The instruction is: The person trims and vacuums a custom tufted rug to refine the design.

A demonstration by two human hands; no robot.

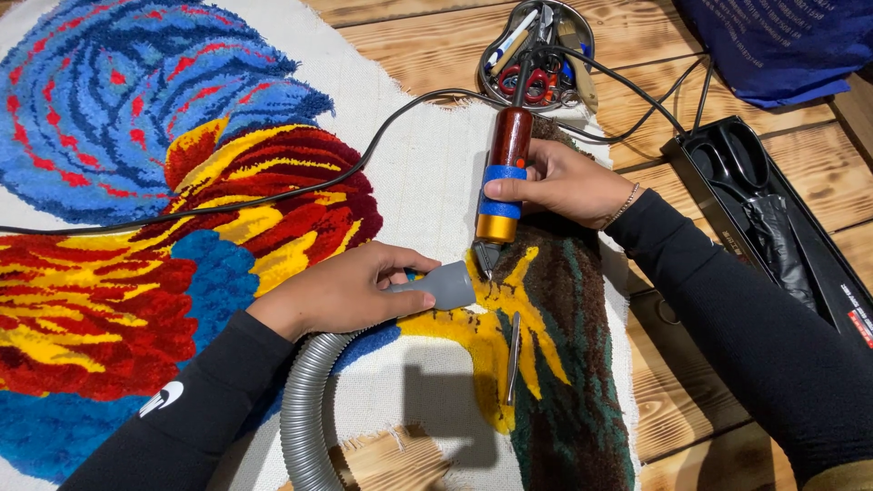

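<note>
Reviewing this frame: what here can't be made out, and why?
Head view only:
- Trimmer tip: too small and partly behind the right hand; contact with the rug unclear.
- Nozzle opening: faces away, rear covered by the left hand.
- Hose: cut off at the bottom edge.
- Tool tray: contents tangled, too small to sort.
- Black case: runs off the right edge.

brown, blue-taped trimmer (503,177) stands tip-down on the rug's yellow pile (482,332); grey vacuum nozzle (443,285) lies just beside its tip.
</note>
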